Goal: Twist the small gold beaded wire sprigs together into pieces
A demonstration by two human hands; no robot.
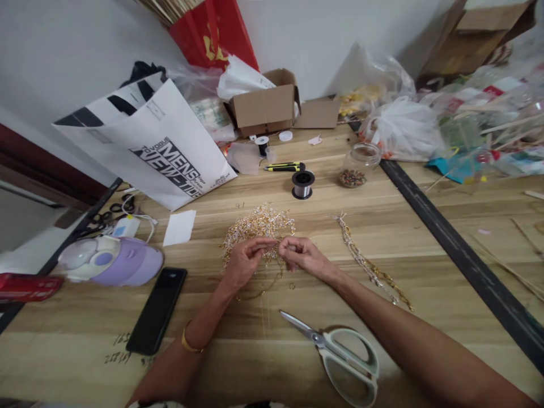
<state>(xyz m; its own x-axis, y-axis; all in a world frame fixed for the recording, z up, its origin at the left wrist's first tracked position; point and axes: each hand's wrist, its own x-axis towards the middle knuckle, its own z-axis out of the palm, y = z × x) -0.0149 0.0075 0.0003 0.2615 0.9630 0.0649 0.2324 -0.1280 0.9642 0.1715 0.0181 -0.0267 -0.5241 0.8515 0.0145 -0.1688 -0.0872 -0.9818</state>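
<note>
My left hand (245, 260) and my right hand (304, 256) almost meet at the fingertips, over the near right edge of a heap of small gold and silver chain pieces (250, 224). The fingers of both hands are closed in a pinch. A thin gold chain (272, 286) hangs from beside the right fingertips and curves left across the table. What sits between the left fingertips is too small to make out. Just below lies a small gold ring (292, 286). Scissors with pale handles (335, 354) lie nearer me, and gold and silver chains (365, 260) lie to the right.
A wire spool (302, 185), yellow-black cutter (284, 166) and jar of beads (357, 167) stand beyond the heap. To the left are a phone (157, 310), a purple bottle (127, 260) and a white paper bag (157, 147). A black strip (450, 249) crosses the table at right.
</note>
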